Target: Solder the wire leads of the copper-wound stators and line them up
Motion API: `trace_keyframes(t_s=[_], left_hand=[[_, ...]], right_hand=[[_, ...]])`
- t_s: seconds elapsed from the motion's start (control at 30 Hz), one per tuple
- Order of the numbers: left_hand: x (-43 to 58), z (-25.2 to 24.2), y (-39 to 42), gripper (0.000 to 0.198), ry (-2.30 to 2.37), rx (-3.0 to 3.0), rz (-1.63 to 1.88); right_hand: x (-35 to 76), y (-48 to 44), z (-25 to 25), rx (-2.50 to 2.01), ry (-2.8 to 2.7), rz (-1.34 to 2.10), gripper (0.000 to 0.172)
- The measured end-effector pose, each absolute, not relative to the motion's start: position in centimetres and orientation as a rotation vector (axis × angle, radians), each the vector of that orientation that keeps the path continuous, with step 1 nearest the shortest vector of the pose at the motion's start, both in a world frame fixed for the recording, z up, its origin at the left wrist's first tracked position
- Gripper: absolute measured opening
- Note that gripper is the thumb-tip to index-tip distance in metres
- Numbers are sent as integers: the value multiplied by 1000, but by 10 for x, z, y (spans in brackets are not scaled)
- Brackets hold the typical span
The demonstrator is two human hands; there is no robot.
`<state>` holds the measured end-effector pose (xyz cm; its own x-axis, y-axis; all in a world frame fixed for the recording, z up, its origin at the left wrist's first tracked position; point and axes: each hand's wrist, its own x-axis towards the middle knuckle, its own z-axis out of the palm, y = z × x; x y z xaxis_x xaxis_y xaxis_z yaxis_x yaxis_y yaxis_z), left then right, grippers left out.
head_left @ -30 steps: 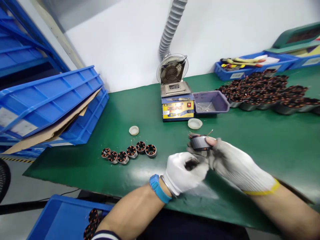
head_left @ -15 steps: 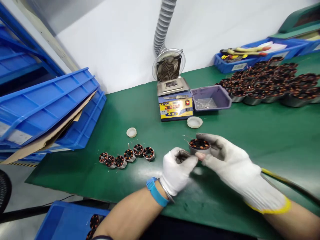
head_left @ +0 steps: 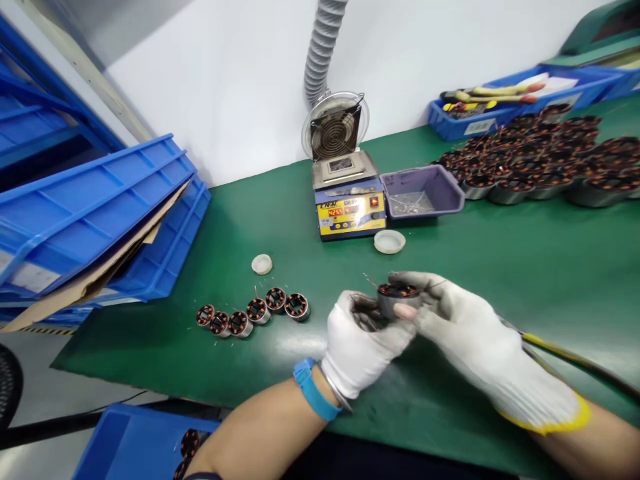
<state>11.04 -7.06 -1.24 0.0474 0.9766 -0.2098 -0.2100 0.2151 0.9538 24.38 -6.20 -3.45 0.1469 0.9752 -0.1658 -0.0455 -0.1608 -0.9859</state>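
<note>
Across the green bench mat (head_left: 500,267), a large heap of copper-wound round stators in metal cans (head_left: 540,167) sits at the far right, well apart from my hands, and I judge that as the bulk left to handle. To the left a short curved row of six small copper-wound stators (head_left: 253,312) lies near my left hand; these look like the finished few, so I reckon the work is early. Between the two groups stands a yellow-and-blue solder pot with a red display (head_left: 350,210), a grey plastic tray (head_left: 425,193) touching its right side. My white-gloved right hand (head_left: 475,333) is closed round one copper-wound stator in a grey metal can (head_left: 399,298), lifted just above the mat, thumb across its near wall. My white-gloved left hand (head_left: 363,337) is curled against the can's left side, fingers half closed; whether it pinches a wire I cannot tell.
</note>
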Motion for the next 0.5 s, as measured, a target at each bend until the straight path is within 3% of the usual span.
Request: trace_keyframes(t_s=[0.27,0.5], left_hand=[[112,-5,-70,39,1228,885,1068],[120,-16,-77,47,971,764,1149]], right_hand=[[242,-59,-25,-1386,-745,1419,75],[239,-64,-32,-1496,-936,1146,70]])
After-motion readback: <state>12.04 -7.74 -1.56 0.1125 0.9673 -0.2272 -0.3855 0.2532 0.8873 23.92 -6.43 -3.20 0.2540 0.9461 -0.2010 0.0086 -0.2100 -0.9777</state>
